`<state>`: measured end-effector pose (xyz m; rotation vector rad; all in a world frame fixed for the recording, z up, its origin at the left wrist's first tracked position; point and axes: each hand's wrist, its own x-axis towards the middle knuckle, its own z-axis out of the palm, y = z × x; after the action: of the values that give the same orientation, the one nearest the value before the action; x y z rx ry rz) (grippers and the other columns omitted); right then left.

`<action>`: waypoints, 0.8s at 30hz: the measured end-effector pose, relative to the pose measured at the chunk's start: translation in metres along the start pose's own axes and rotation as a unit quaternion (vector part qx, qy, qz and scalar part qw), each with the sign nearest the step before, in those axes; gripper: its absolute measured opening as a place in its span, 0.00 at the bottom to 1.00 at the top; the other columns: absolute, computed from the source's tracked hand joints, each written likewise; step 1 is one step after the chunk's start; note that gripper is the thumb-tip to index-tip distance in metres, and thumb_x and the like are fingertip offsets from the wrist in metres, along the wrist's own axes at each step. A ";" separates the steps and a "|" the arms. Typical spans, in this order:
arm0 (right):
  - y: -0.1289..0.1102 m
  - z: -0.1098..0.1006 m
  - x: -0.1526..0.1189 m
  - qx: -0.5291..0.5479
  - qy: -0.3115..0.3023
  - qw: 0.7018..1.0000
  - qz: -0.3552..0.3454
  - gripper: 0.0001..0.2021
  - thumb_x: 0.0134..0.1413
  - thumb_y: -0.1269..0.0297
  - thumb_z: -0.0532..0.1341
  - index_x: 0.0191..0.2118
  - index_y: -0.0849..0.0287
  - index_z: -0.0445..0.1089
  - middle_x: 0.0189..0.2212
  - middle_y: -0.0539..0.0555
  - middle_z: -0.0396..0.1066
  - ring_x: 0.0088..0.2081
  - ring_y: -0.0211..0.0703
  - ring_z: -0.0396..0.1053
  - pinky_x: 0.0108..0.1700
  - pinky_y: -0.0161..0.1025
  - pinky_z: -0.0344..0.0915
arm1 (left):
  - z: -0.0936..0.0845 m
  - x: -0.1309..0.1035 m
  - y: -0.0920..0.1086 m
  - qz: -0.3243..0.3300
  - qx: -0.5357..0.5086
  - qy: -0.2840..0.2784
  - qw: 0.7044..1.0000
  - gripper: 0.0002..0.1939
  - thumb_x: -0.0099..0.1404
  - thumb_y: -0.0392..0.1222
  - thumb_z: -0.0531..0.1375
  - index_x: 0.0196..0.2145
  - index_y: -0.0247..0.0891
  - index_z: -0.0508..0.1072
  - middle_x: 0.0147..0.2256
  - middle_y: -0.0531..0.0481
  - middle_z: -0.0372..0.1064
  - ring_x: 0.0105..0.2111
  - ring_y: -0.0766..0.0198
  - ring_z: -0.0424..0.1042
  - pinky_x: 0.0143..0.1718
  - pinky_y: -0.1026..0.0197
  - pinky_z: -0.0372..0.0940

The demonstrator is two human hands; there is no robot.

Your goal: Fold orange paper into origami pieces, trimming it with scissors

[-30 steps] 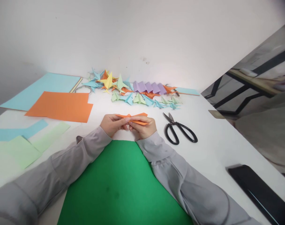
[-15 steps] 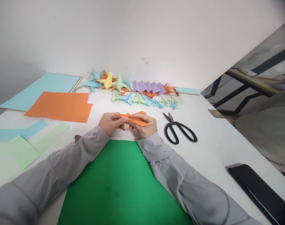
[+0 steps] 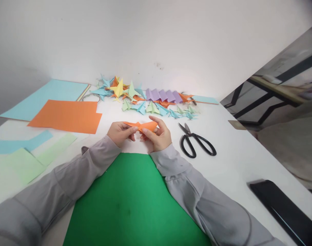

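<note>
Between my hands is a small piece of folded orange paper (image 3: pixel 148 126), held just above the white table. My left hand (image 3: pixel 120 132) pinches its left part between thumb and fingers. On the other side, my right hand (image 3: pixel 159 136) grips the paper with the thumb in front, its index finger raised behind the right flap. Part of the paper is covered by my fingers. A green sheet (image 3: pixel 130 198) lies below my wrists, and black-handled scissors (image 3: pixel 194 140) rest with blades parted to the right of my right hand.
Folded paper figures (image 3: pixel 117 89) in several colours line the wall, beside a purple pleated strip (image 3: pixel 163 95). Orange sheets (image 3: pixel 66 116), blue sheets (image 3: pixel 43 95) and pale green pieces (image 3: pixel 27 165) lie left. A black phone-like object (image 3: pixel 284 208) sits near the right edge.
My right index finger has lifted off the orange paper, and its right flap now stands more open and turned up. The left hand keeps its pinch nearly in place.
</note>
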<state>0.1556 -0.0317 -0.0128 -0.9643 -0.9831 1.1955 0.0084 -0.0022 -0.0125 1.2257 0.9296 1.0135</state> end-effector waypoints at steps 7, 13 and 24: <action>-0.003 -0.001 0.002 0.011 0.030 0.999 0.043 0.30 0.27 0.62 0.71 0.42 0.59 0.63 0.19 0.47 0.72 0.17 0.36 0.67 0.22 0.36 0.66 | 0.000 0.002 0.000 -0.022 -0.023 0.015 0.999 0.15 0.45 0.48 0.67 0.19 0.32 0.71 0.14 0.52 0.65 0.16 0.70 0.64 0.20 0.65 0.61; -0.004 0.002 0.001 -0.047 0.040 0.998 0.022 0.33 0.25 0.61 0.72 0.44 0.60 0.62 0.17 0.45 0.69 0.20 0.37 0.67 0.23 0.36 0.65 | 0.001 -0.001 0.003 0.000 0.038 -0.009 0.999 0.14 0.47 0.48 0.65 0.22 0.32 0.73 0.14 0.52 0.66 0.16 0.70 0.65 0.19 0.67 0.60; 0.001 -0.003 0.003 -0.053 0.032 0.998 0.022 0.29 0.20 0.63 0.73 0.38 0.62 0.69 0.17 0.45 0.66 0.19 0.33 0.62 0.24 0.35 0.61 | 0.006 -0.003 0.009 -0.031 -0.025 -0.002 0.999 0.14 0.41 0.45 0.68 0.18 0.31 0.71 0.13 0.52 0.66 0.15 0.69 0.66 0.20 0.66 0.62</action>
<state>0.1587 -0.0290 -0.0143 -1.1061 -0.9865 1.1505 0.0117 -0.0065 -0.0029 1.1494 0.9280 0.9793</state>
